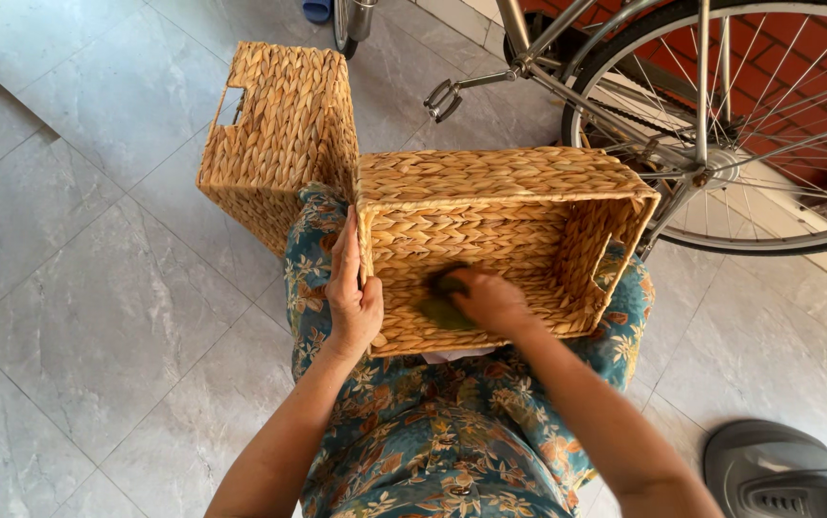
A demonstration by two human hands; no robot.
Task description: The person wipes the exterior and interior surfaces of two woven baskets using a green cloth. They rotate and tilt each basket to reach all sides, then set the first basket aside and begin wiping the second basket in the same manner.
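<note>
A woven straw basket (pixel 509 182) rests on my lap, tipped so its open side faces me. My left hand (pixel 351 288) lies flat against the basket's left outer wall and steadies it. My right hand (pixel 490 299) reaches inside the basket and presses a dark green cloth (pixel 442 309) against the inner bottom. The cloth is partly hidden under my fingers. I wear teal floral clothing (pixel 432 432).
A second woven basket (pixel 274 134) with a cut-out handle stands on the grey tiled floor (pixel 78 288) just beyond my left knee. A bicycle wheel (pixel 730 125) and pedal (pixel 442 98) are close behind on the right. A grey appliance (pixel 778 470) sits at the lower right.
</note>
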